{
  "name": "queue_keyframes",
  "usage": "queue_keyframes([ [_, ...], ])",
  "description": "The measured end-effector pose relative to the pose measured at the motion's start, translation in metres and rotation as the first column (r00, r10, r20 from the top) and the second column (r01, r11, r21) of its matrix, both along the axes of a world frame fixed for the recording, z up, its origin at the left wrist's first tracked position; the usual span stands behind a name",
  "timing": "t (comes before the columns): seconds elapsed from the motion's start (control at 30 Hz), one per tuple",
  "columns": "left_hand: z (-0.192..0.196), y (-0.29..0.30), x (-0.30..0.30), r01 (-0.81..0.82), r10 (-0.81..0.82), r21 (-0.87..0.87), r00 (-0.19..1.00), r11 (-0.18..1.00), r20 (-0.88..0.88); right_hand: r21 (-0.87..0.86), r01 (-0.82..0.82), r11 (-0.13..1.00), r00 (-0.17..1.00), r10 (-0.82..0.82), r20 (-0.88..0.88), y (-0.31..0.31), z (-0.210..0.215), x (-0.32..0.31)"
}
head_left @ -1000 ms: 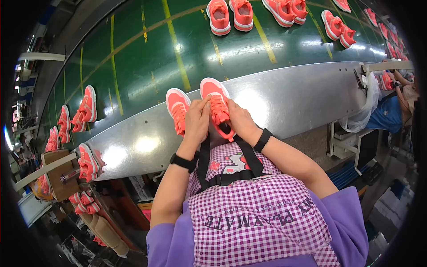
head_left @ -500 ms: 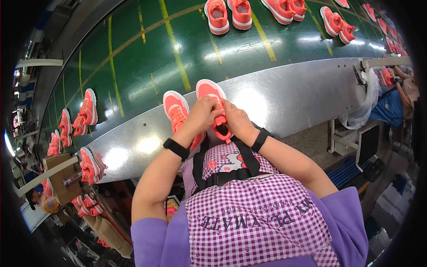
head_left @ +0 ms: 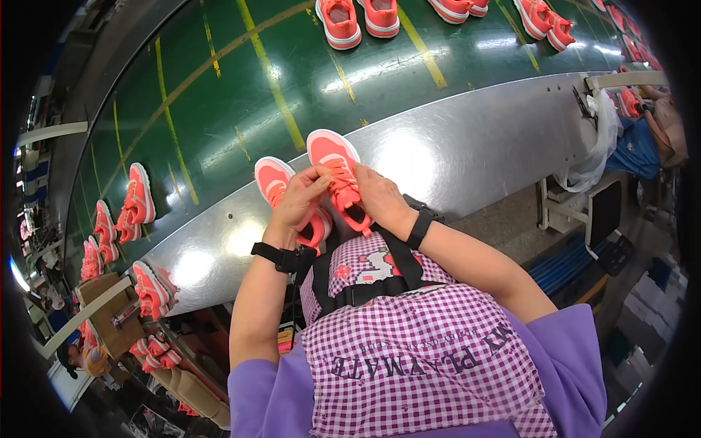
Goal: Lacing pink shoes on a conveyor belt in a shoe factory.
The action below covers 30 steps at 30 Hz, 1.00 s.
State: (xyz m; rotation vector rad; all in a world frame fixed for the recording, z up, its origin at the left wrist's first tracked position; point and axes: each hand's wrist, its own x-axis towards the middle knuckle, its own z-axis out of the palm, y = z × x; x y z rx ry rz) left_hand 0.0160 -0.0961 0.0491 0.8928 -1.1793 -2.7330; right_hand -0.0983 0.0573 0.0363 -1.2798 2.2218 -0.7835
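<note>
A coral sneaker [head_left: 337,162] with a white sole rests on the metal ledge, its toe pointing away from me and its opening toward my apron. Along its right side, my right hand [head_left: 383,201] is closed against the upper, thumb side near the laces. My left hand [head_left: 298,198] is pinched at the left edge of the lacing, where a coral shoelace [head_left: 339,175] crosses the tongue. Its matching sneaker [head_left: 273,179] stands just to the left, partly hidden under my left hand and wrist.
Past the metal ledge [head_left: 467,139], a green conveyor belt [head_left: 219,109] with yellow lines carries several coral pairs. Another sneaker [head_left: 151,290] stands at the ledge's left end, near a cardboard box [head_left: 109,310]. Clear plastic [head_left: 595,150] hangs at the right, where a co-worker in blue [head_left: 634,152] sits.
My left hand has drawn back left from over the laces to their left edge, uncovering the lacing. My right hand stays on the sneaker's side. The whole view has shifted slightly.
</note>
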Motion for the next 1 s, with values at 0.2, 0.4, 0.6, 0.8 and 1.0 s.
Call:
queue_keyframes([
  [0.2,0.033,0.002,-0.012,-0.019,0.377,-0.930,0.917,0.368,0.131,-0.014,0.000,1.000,1.000,0.000,0.015,0.001,0.001,-0.003],
  [0.4,0.032,0.040,0.004,0.185,0.239,-0.943,0.937,0.276,0.254,0.053,-0.009,0.999,1.000,0.008,0.016,0.002,0.006,-0.007],
  [0.6,0.031,0.065,0.010,0.066,0.335,-0.893,0.912,0.446,0.235,0.014,-0.031,0.999,0.999,0.031,0.036,0.001,0.006,-0.006],
  [0.8,0.025,0.048,0.008,0.101,0.327,-0.790,0.873,0.605,0.361,0.000,-0.019,1.000,0.999,0.019,0.026,0.000,0.005,-0.008],
  [1.0,0.027,0.012,-0.003,0.470,-0.162,-0.595,0.853,0.652,0.496,0.019,-0.018,1.000,0.999,0.017,0.050,0.002,0.013,-0.010],
])
